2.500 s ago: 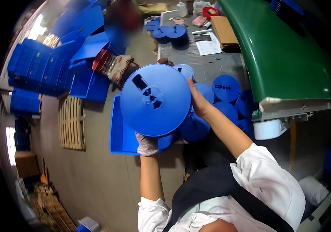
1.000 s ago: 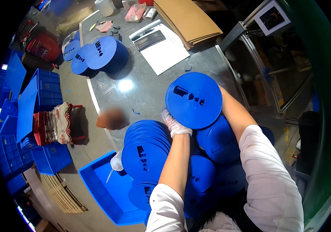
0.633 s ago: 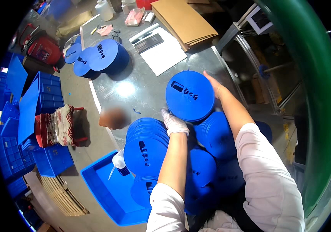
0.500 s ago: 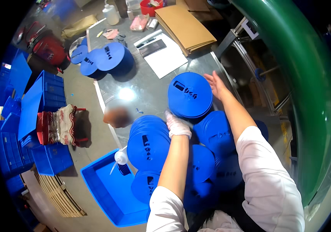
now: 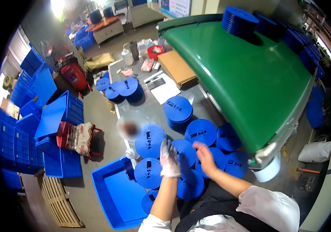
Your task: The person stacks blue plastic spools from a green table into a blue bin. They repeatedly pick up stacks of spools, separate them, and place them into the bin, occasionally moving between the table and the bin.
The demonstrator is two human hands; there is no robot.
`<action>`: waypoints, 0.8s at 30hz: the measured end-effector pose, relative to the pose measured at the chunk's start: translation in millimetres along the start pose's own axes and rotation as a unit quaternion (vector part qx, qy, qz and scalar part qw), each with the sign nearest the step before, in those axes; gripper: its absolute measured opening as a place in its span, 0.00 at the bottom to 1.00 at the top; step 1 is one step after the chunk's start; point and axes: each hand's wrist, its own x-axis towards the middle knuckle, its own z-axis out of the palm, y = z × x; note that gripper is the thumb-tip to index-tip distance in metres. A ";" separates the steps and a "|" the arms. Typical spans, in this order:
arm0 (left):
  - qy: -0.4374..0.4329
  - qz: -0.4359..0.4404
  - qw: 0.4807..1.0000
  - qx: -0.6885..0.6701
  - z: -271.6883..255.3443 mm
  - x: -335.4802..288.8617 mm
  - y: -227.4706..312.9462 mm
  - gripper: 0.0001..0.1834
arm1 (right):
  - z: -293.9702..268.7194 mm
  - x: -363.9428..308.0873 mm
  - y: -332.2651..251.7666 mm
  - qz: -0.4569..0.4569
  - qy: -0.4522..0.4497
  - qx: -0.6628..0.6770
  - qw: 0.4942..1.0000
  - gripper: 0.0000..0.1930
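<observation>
Several stacks of flat blue round discs with small black cut-outs crowd the near end of the grey table. My left hand point(image 5: 169, 159), in a pale glove, hovers with fingers extended between the left disc stack point(image 5: 146, 145) and the middle disc stack point(image 5: 183, 149). To its right, my bare right hand point(image 5: 206, 159) has its fingers stretched out over the near stacks, holding nothing visible. Beyond both hands a taller disc stack point(image 5: 178, 108) stands apart from them. Another disc stack point(image 5: 200, 132) sits just past my right hand.
A blue bin point(image 5: 119, 201) lies at the lower left, a white bottle point(image 5: 132, 153) by its rim. Farther up the table point(image 5: 150, 110) are more discs point(image 5: 130, 87), paper point(image 5: 164, 89) and cardboard point(image 5: 176, 69). A green conveyor belt point(image 5: 246, 85) carrying disc stacks runs along the right.
Both hands have drawn back toward me from the far disc stack, which now stands untouched. The view has tilted up, bringing the green conveyor belt and the room behind into sight.
</observation>
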 end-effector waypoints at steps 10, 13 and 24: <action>0.139 0.144 0.965 0.170 6.9 -190.4 -80.6 0.25 | -274.4 -192.5 -10.3 -0.090 -0.455 -0.223 0.858 0.20; 0.078 0.313 0.931 0.170 27.6 -219.7 -102.6 0.23 | -398.8 -235.1 -2.8 -0.054 -0.328 -0.266 0.905 0.18; -0.120 0.571 0.777 0.236 342.2 -270.1 -172.5 0.21 | -633.0 -239.4 -35.2 0.092 0.015 -0.156 0.983 0.12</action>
